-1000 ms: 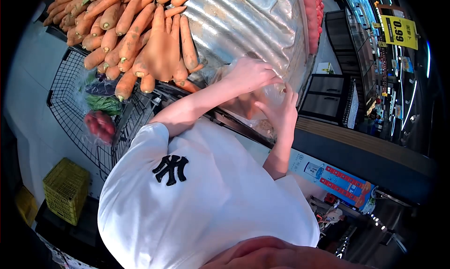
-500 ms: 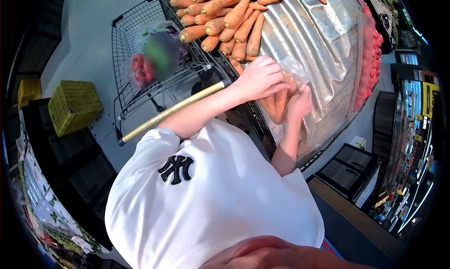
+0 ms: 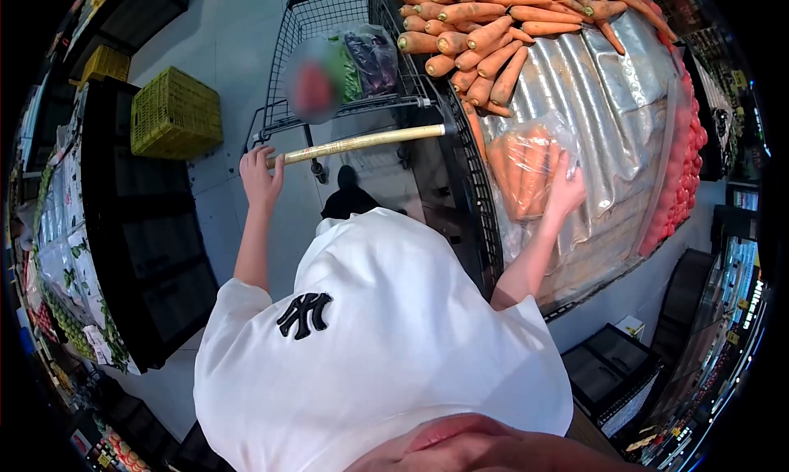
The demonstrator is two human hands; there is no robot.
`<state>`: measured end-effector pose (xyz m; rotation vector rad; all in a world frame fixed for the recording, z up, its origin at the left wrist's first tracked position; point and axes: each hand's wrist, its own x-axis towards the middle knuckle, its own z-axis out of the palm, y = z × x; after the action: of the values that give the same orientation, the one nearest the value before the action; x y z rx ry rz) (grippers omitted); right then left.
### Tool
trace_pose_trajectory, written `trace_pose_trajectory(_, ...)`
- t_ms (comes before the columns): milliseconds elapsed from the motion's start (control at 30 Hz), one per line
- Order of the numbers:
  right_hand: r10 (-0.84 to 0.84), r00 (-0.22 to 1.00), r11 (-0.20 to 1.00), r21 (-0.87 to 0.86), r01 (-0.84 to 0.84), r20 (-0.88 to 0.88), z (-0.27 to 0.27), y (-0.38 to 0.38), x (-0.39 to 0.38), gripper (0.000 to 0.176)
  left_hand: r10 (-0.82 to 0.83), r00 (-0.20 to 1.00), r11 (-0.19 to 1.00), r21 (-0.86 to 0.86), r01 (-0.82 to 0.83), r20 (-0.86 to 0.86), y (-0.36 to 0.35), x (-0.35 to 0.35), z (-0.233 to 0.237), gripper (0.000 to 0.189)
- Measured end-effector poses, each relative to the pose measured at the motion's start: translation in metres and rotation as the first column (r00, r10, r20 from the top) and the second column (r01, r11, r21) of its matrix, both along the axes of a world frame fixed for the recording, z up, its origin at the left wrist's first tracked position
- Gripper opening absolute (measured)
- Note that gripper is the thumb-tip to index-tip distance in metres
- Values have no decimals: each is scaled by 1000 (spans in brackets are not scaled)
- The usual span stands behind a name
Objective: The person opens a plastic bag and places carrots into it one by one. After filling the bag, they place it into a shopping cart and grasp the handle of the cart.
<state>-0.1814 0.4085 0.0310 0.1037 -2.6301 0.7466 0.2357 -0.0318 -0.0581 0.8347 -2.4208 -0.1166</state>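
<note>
My left hand (image 3: 261,174) is at the left end of the shopping cart's yellowish handle (image 3: 362,143), its fingers bent against the bar end. On the right, my right hand (image 3: 565,189) grips the side of a clear plastic bag of carrots (image 3: 526,172). The bag lies over the silvery ribbed sheet of the display. Just beyond it is a heap of loose carrots (image 3: 485,36). Inside the cart (image 3: 283,49) are bagged dark purple and green vegetables (image 3: 370,65) and a blurred red item (image 3: 314,87).
A yellow crate (image 3: 177,115) stands on the floor to the left, beside a black stand (image 3: 156,250). Red netted produce (image 3: 684,160) lines the display's right edge. A black cabinet (image 3: 608,369) is at the lower right.
My left hand has left the bag and moved left to the cart handle. The bag of carrots now lies spread out with my right hand at its right side. The view has turned.
</note>
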Motion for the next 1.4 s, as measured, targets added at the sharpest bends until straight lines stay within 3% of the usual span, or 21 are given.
trace_pose_trajectory(33,4,1000,1000,7,-3,-16,-5,1,-2,57,27,999,999,-23,-28,-45,-10,-7,-11,19)
trace_pose_trajectory(133,42,998,999,-13,-42,-43,-11,6,-4,57,156,970,988,-26,-154,189,-24,-12,-42,14)
trace_pose_trajectory(233,73,997,997,-22,-74,-32,-7,3,0,55,188,981,971,-138,-194,-56,-14,-26,-32,18)
trace_pose_trajectory(367,95,993,995,-36,-92,74,-5,-17,26,51,77,995,993,-86,-82,-57,-24,-19,-29,17)
trace_pose_trajectory(500,171,984,983,72,-166,-59,14,-56,40,50,13,993,999,-42,-18,-121,-30,-11,-24,16)
trace_pose_trajectory(567,159,987,986,57,-157,-38,39,-64,51,51,-24,986,999,-29,19,-165,-34,-10,-22,16)
trace_pose_trajectory(800,214,931,976,25,-216,-295,107,-103,90,53,-171,975,967,164,193,-140,-52,1,-20,18)
trace_pose_trajectory(867,240,928,966,-23,-257,-286,136,-119,106,52,-207,978,912,367,185,21,-60,1,-11,33)
trace_pose_trajectory(933,306,909,923,-145,-357,-284,162,-146,129,50,-286,931,829,545,122,226,-71,1,4,46)
trace_pose_trajectory(1033,386,873,854,-242,-460,-298,179,-177,142,47,-414,855,769,622,145,312,-86,-5,1,59)
trace_pose_trajectory(1167,505,837,754,-365,-547,-212,195,-249,173,46,-403,857,784,604,143,321,-85,-6,-6,60)
trace_pose_trajectory(1367,714,682,570,-432,-699,-160,194,-373,155,42,-335,884,794,603,79,326,-79,-6,-10,60)
trace_pose_trajectory(1400,777,609,509,-410,-757,-161,190,-394,145,41,-324,896,786,614,76,304,-78,-5,-9,60)
